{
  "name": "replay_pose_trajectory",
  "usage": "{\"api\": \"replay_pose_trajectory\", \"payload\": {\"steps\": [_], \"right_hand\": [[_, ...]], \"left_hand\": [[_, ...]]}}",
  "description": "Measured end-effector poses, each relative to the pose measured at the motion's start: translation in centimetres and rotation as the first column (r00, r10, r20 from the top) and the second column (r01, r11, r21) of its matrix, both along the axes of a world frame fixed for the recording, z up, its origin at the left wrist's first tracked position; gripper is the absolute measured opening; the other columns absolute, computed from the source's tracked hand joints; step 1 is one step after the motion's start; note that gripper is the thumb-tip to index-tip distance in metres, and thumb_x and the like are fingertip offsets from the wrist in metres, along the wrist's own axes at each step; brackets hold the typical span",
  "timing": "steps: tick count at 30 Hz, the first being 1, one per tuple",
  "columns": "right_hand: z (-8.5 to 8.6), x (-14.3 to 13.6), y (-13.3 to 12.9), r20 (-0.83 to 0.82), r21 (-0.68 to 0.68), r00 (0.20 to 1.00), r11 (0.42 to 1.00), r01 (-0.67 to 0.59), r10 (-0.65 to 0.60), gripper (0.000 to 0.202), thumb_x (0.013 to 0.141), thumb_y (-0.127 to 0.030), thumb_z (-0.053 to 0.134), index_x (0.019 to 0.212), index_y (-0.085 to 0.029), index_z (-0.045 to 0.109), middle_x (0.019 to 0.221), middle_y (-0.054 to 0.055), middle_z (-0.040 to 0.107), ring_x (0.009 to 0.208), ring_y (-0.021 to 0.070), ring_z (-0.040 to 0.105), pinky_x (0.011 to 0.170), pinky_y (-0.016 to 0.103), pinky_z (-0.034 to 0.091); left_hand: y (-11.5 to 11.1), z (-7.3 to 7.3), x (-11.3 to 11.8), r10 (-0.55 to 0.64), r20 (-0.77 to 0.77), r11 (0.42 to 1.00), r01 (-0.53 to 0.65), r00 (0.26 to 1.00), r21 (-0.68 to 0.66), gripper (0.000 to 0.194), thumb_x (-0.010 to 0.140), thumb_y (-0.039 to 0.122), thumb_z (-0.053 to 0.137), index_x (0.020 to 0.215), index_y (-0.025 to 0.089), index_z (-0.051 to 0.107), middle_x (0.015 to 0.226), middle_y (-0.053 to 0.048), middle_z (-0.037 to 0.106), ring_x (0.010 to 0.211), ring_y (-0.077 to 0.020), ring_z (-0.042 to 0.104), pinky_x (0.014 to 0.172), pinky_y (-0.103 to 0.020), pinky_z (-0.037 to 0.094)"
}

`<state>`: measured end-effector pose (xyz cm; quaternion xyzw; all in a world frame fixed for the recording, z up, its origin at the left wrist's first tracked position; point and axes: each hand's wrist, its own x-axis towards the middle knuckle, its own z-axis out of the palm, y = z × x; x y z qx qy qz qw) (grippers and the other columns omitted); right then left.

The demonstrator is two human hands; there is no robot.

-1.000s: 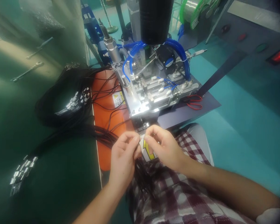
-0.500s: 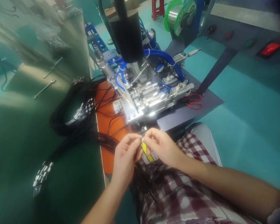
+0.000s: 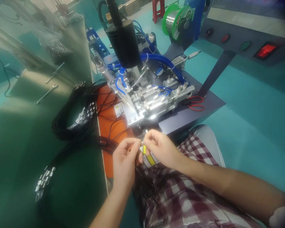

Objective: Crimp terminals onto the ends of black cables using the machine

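Observation:
My left hand [image 3: 125, 155] and my right hand [image 3: 161, 148] meet in front of the machine, fingertips pinched together. Between them is a small shiny metal piece [image 3: 142, 143], mostly covered by the fingers, so its exact kind does not show. Just beyond the fingertips lies the front edge of a bench machine [image 3: 154, 101] with metal slides and blue air tubes. Behind the hands is a white label with a yellow arrow [image 3: 148, 156]. Below my left hand, a bundle of thin black cables [image 3: 144, 182] hangs by the checked cloth on my lap.
On the green table at left lie coiled black cables [image 3: 59, 123] with silver metal ends [image 3: 84, 115], and two wrenches [image 3: 46, 94]. More cables cross the orange mat [image 3: 106, 104]. A green wire spool [image 3: 178, 20], a control box [image 3: 247, 38] and red-handled scissors [image 3: 196, 104] are on the right.
The view has shifted slightly. Both hands stay together in the same pinch, a little further left in the picture; the machine shows no visible movement.

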<state>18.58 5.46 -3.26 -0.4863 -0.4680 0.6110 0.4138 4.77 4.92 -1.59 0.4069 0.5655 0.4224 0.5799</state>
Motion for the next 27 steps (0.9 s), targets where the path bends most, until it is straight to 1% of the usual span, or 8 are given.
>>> {"api": "replay_pose_trajectory", "payload": {"steps": [4, 8, 11, 14, 18, 21, 24, 27], "right_hand": [[0.3, 0.0, 0.3, 0.189, 0.111, 0.982, 0.994, 0.006, -0.027, 0.012, 0.087, -0.017, 0.048, 0.075, -0.02, 0.049, 0.061, -0.004, 0.059, 0.057, 0.0119, 0.058, 0.058, 0.024, 0.043], [0.2, -0.2, 0.9, 0.327, 0.247, 0.942, 0.969, -0.004, -0.08, 0.014, 0.087, -0.015, 0.048, 0.073, -0.02, 0.048, 0.065, -0.003, 0.056, 0.06, 0.0118, 0.053, 0.059, 0.025, 0.04], [0.1, -0.3, 1.5, 0.394, 0.268, 0.915, 0.963, -0.024, -0.087, 0.014, 0.086, -0.015, 0.048, 0.073, -0.02, 0.049, 0.068, -0.002, 0.056, 0.063, 0.0123, 0.052, 0.061, 0.025, 0.039], [0.0, -0.1, 2.2, 0.445, 0.276, 0.891, 0.96, -0.036, -0.094, 0.013, 0.086, -0.014, 0.049, 0.074, -0.019, 0.051, 0.072, 0.0, 0.059, 0.066, 0.0129, 0.053, 0.063, 0.025, 0.039], [-0.1, 0.5, 2.6, 0.425, 0.217, 0.902, 0.976, -0.024, -0.073, 0.011, 0.086, -0.016, 0.05, 0.076, -0.018, 0.054, 0.069, -0.002, 0.058, 0.06, 0.0113, 0.05, 0.06, 0.025, 0.038], [-0.5, 0.6, 2.5, 0.363, 0.189, 0.927, 0.982, 0.028, -0.096, 0.009, 0.086, -0.019, 0.051, 0.078, -0.018, 0.055, 0.066, -0.003, 0.056, 0.057, 0.0105, 0.049, 0.058, 0.024, 0.038], [-1.1, 0.5, 2.4, 0.295, 0.15, 0.95, 0.987, 0.056, -0.099, 0.008, 0.086, -0.021, 0.052, 0.08, -0.018, 0.056, 0.068, -0.003, 0.056, 0.059, 0.0109, 0.05, 0.057, 0.024, 0.039], [-1.7, 0.6, 2.5, 0.206, 0.087, 0.975, 0.994, 0.065, -0.081, 0.007, 0.085, -0.023, 0.054, 0.08, -0.017, 0.057, 0.071, -0.002, 0.058, 0.061, 0.011, 0.052, 0.058, 0.024, 0.041]], "left_hand": [[-0.6, -0.5, -0.1, 0.071, -0.266, 0.987, -0.029, 0.961, 0.158, 0.013, 0.08, 0.033, 0.068, 0.085, 0.021, 0.068, 0.059, 0.003, 0.059, 0.047, -0.0101, 0.049, 0.049, -0.023, 0.039], [0.0, -1.1, -0.8, 0.161, -0.438, 0.932, 0.009, 0.885, 0.361, 0.004, 0.076, 0.025, 0.069, 0.079, 0.023, 0.072, 0.078, -0.002, 0.067, 0.071, -0.0159, 0.057, 0.068, -0.026, 0.045], [1.7, -1.4, -1.5, 0.063, -0.441, 0.948, 0.085, 0.895, 0.307, 0.004, 0.076, 0.024, 0.069, 0.076, 0.021, 0.072, 0.078, -0.003, 0.067, 0.074, -0.0163, 0.057, 0.07, -0.025, 0.045], [3.3, -1.4, -1.8, -0.05, -0.382, 0.97, 0.136, 0.923, 0.202, 0.012, 0.076, 0.029, 0.07, 0.071, 0.018, 0.068, 0.068, -0.002, 0.064, 0.06, -0.0126, 0.054, 0.055, -0.021, 0.041], [3.7, -0.9, -1.6, -0.172, -0.265, 0.977, 0.198, 0.949, 0.079, 0.019, 0.079, 0.035, 0.068, 0.086, 0.017, 0.064, 0.064, 0.001, 0.061, 0.042, -0.007, 0.044, 0.04, -0.018, 0.029], [3.0, -0.4, -1.9, -0.227, -0.243, 0.971, 0.237, 0.943, 0.012, 0.025, 0.077, 0.033, 0.069, 0.097, 0.02, 0.061, 0.064, 0.002, 0.062, 0.042, -0.0082, 0.048, 0.041, -0.019, 0.033], [2.3, -0.6, -2.3, -0.15, -0.449, 0.961, 0.236, 0.881, 0.143, 0.012, 0.079, 0.029, 0.068, 0.085, 0.019, 0.066, 0.071, -0.001, 0.067, 0.058, -0.0132, 0.06, 0.054, -0.022, 0.044], [2.2, -1.3, -2.6, -0.004, -0.663, 0.869, 0.331, 0.749, 0.368, 0.009, 0.083, 0.025, 0.062, 0.084, 0.02, 0.07, 0.084, -0.004, 0.072, 0.078, -0.0174, 0.065, 0.072, -0.025, 0.047]]}}
